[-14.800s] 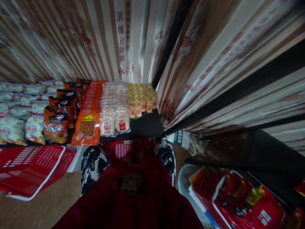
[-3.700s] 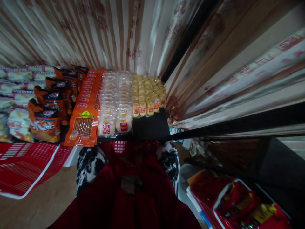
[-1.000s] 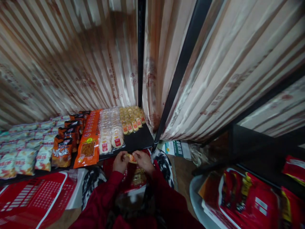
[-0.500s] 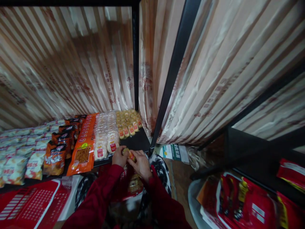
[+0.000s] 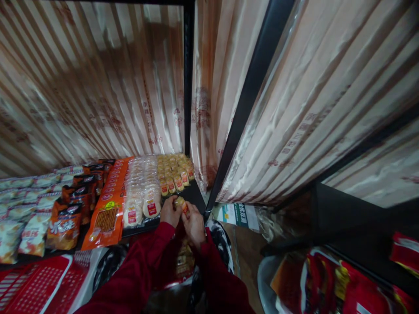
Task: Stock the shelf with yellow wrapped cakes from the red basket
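Note:
My left hand and my right hand meet at the shelf's front edge, fingers closed around a small wrapped snack with a yellowish wrapper and a red-orange label. Just beyond them, rows of similar small snacks stand on the black shelf. Clear packs of round white crackers lie left of those. Below my forearms, a red bag with more yellowish packs inside is partly hidden by my sleeves.
Left along the shelf are an orange bag of stick snacks, brown-orange snack bags and white snack bags. A red basket sits below. Black posts rise before pleated curtains. Red packages fill a tub at right.
The view has shifted slightly, so the shelf goods sit further left and lower. Both hands have moved up a little toward the shelf, still holding the small snack, which is turned differently.

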